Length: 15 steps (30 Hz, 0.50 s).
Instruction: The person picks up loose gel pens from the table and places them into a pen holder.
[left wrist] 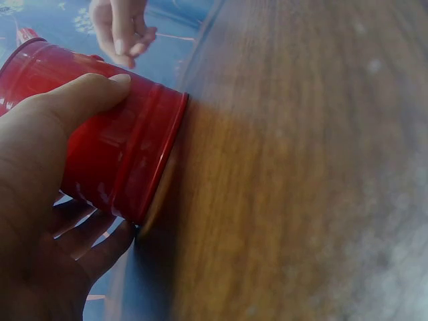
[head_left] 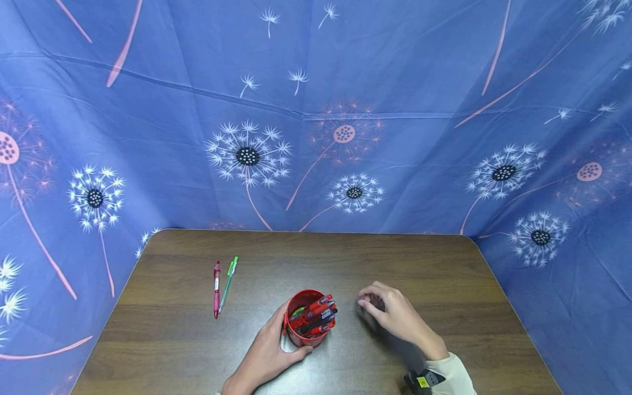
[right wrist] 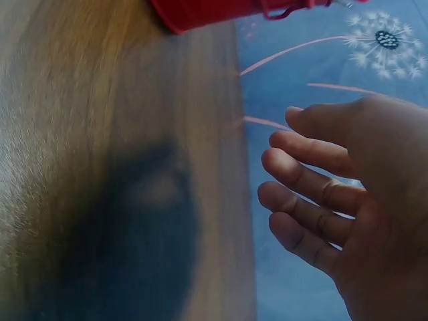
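Note:
A red metal cup (head_left: 307,296) stands near the front middle of the table, filled with several pens (head_left: 316,317), mostly red with a black one among them. My left hand (head_left: 269,351) grips the cup from its left side, thumb across the near wall and fingers round the back, as the left wrist view shows with the cup wall (left wrist: 100,147) under the thumb. To the right of the cup my right hand (head_left: 400,315) hovers over the table, fingers loosely bent and holding nothing. In the right wrist view its fingers (right wrist: 301,170) are apart from the cup (right wrist: 207,12).
A red pen (head_left: 216,289) and a green pen (head_left: 229,284) lie side by side on the wooden table (head_left: 419,263), left of the cup. Blue dandelion-print cloth (head_left: 415,181) hangs behind the table's far edge and along both sides.

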Available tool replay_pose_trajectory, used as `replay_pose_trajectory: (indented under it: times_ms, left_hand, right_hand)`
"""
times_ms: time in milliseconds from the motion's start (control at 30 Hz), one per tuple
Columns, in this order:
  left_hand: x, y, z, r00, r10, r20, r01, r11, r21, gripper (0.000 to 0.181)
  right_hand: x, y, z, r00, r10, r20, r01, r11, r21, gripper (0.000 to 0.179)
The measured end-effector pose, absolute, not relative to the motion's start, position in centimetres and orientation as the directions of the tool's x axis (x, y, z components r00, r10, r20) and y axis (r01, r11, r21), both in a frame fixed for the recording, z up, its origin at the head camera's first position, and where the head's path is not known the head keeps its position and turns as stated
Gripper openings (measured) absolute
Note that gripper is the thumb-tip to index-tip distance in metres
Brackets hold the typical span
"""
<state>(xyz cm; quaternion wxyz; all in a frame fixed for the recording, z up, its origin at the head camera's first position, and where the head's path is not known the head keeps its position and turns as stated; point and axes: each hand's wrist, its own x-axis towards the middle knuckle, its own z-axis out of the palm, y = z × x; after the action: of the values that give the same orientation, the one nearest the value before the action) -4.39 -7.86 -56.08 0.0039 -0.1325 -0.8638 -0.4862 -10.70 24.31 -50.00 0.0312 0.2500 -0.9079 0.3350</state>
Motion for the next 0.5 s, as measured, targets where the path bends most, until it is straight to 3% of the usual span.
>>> replay_pose_trajectory:
  times_ms: [200, 500]
  left_hand:
    - [-4.4, -7.9, -56.1, -0.964, 0.226, 0.138, 0.238, 0.508, 0.828, 0.103]
    - [-4.6, -8.0, -55.9, -0.962, 0.234, 0.137, 0.242, 0.513, 0.824, 0.102]
  right_hand:
    - [-13.1, 23.4, -50.8, -0.869, -0.466, 0.164, -0.465, 0.659, -0.592, 0.008]
    - [-18.0, 19.1, -50.7, -0.788, -0.600, 0.139, -0.570, 0.625, -0.533, 0.011]
